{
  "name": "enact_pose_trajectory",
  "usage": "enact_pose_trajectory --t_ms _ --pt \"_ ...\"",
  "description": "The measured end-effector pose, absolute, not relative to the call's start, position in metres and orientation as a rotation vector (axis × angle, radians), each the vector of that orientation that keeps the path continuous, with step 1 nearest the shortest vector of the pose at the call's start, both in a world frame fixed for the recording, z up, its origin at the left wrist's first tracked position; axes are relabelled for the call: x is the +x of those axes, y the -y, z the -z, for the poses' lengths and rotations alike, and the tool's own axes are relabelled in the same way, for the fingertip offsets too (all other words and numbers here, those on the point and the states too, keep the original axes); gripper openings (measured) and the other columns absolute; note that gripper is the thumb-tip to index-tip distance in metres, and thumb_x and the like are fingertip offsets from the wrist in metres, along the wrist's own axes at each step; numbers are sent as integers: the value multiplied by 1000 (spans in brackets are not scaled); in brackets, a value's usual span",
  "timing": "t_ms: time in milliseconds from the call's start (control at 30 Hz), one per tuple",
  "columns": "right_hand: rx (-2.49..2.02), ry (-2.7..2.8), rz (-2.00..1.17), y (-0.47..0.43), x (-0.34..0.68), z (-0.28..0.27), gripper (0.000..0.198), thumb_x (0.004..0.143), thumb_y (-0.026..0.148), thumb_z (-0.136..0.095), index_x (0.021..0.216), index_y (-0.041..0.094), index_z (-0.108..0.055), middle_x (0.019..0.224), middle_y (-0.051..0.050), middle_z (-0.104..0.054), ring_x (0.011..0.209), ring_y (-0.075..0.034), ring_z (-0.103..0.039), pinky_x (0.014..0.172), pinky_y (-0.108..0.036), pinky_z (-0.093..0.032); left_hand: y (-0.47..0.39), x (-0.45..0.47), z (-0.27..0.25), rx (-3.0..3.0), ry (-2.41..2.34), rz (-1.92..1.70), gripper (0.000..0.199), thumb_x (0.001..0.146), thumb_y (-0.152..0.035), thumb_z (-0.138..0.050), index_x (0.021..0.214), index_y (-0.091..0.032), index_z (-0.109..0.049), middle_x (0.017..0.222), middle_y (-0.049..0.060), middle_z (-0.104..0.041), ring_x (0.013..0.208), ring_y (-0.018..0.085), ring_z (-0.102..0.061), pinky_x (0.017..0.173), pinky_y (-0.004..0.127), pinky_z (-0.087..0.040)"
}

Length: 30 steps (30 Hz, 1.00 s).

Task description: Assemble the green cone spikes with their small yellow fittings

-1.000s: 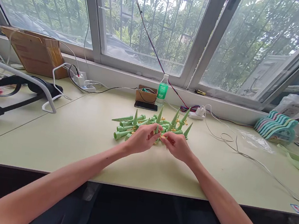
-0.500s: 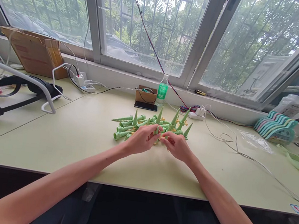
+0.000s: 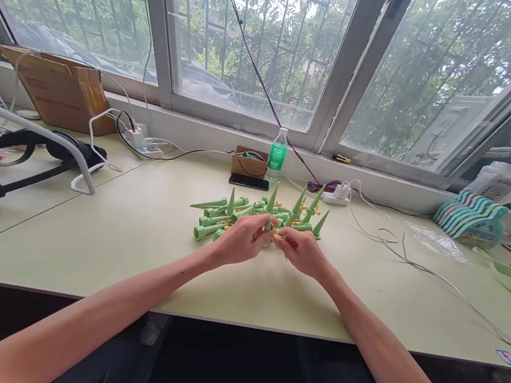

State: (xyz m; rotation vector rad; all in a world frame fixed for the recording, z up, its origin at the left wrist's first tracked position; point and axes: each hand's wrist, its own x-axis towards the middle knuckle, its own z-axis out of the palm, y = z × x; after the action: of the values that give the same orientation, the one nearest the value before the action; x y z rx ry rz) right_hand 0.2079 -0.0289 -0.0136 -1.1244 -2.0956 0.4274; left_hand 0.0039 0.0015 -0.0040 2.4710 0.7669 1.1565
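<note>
My left hand [image 3: 243, 240] is closed around a green plastic watering spike [image 3: 268, 224], its tip showing above the fingers. Close beside it, the thumb and fingers of my right hand [image 3: 303, 251] pinch a small yellow valve [image 3: 278, 236] near that spike; whether the two parts are joined is hidden by the fingers. Just beyond both hands lies a pile of similar green spikes [image 3: 207, 231], with yellow valves among them. Several stand point up, such as a tall spike [image 3: 273, 199] behind my left fingers and another spike [image 3: 321, 225] right of my right hand.
Behind the pile are a phone [image 3: 249, 182], a small cardboard box [image 3: 248, 165] and a bottle with a green label [image 3: 278, 153]. White cables [image 3: 404, 255] cross the right side near teal hangers [image 3: 471, 217]. A black headset [image 3: 53, 152] rests at left.
My hands stay almost in place, with only a slight shift of the fingers around the spike and valve. Nothing else has visibly moved.
</note>
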Motion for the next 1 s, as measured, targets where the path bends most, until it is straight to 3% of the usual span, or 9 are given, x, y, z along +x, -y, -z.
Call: enact_pose_trajectory --t_ms 200,300,367,500,667,1000 --pt "-1090 2119 -391 28 208 13 45 100 40 -45 60 20 -44 50 3 -48 49 -10 -40 52 -25 -30 0 4 2 2472 -757 -1169 13 95 -26 -52 100 -18 -61 62 -5 -54 49 9 -50 53 20 -42" --pt "-1114 2119 -392 28 208 12 41 101 41 -45 67 19 -53 51 3 -50 49 -11 -42 53 -25 -32 0 4 2 2463 -750 -1158 13 95 -26 -52 99 -18 -61 62 -4 -55 49 9 -50 53 20 -42" --pt "-1133 2108 -406 29 209 12 34 100 43 -47 82 19 -63 50 4 -50 47 -11 -43 54 -25 -34 0 4 2 2456 -739 -1159 13 96 -26 -52 100 -18 -61 62 -4 -56 49 9 -50 53 20 -43" --pt "-1138 2084 -424 28 209 13 27 96 42 -56 100 18 -67 49 6 -50 45 -11 -42 55 -25 -37 -1 4 2 2447 -732 -1173 14 96 -26 -52 100 -18 -62 67 -2 -60 50 8 -51 55 20 -44" --pt "-1119 2097 -449 28 209 15 23 94 37 -59 102 17 -68 52 6 -53 46 -10 -43 56 -25 -39 -1 5 3 2448 -754 -1148 14 97 -26 -51 101 -18 -62 70 -2 -61 51 8 -52 55 21 -44" --pt "-1120 2100 -425 28 209 15 29 97 40 -51 86 18 -66 51 4 -51 47 -11 -43 53 -25 -36 -2 4 4 2482 -786 -1149 16 96 -27 -51 103 -18 -62 68 -2 -61 52 10 -55 55 21 -44"
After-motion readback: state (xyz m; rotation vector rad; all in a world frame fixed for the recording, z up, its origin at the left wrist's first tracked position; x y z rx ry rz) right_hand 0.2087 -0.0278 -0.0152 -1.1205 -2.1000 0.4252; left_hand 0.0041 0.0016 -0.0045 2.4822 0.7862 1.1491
